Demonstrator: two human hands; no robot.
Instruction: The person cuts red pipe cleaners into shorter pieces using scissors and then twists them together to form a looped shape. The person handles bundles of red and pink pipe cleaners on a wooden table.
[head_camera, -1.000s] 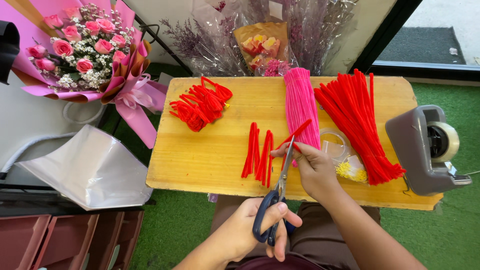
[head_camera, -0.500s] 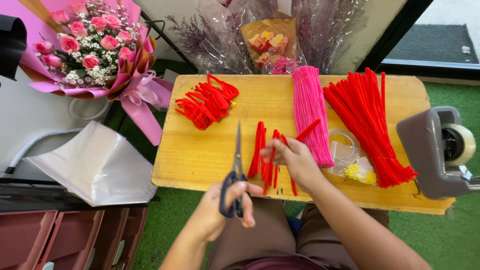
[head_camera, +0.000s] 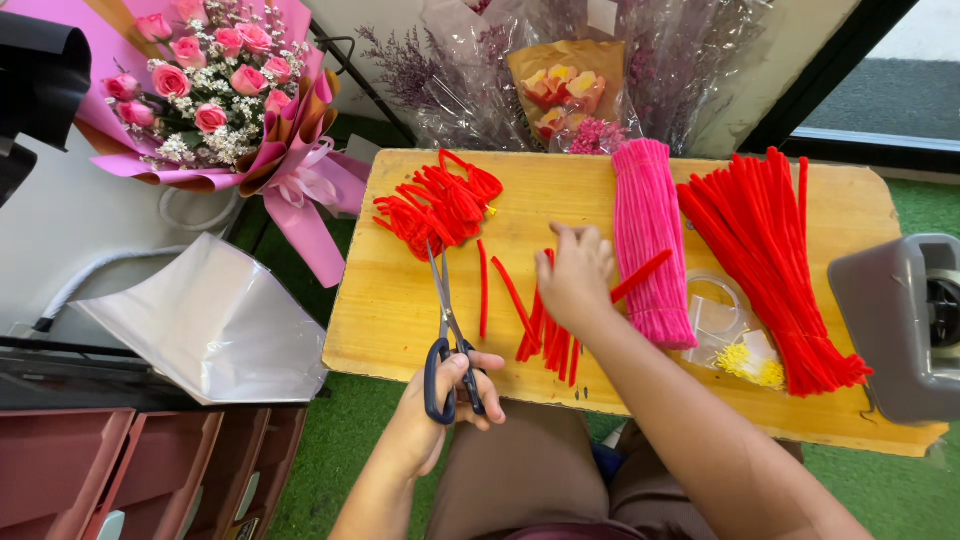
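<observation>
**Holding scissors beside cut red stems**

Gripping dark-handled scissors (head_camera: 447, 330), blades closed and aimed away, the left hand (head_camera: 440, 410) sits at the counter (head_camera: 400, 330) edge. Short red pipe-cleaner pieces (head_camera: 545, 335) lie lengthwise just right, under the right hand (head_camera: 575, 280), fingers spread loosely on them. A pink bundle (head_camera: 648, 240) crowds the right.

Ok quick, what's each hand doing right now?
Left hand: closed around the handles of the scissors.
Right hand: fingers down on the cut red pipe cleaners; grip cannot be told.
</observation>
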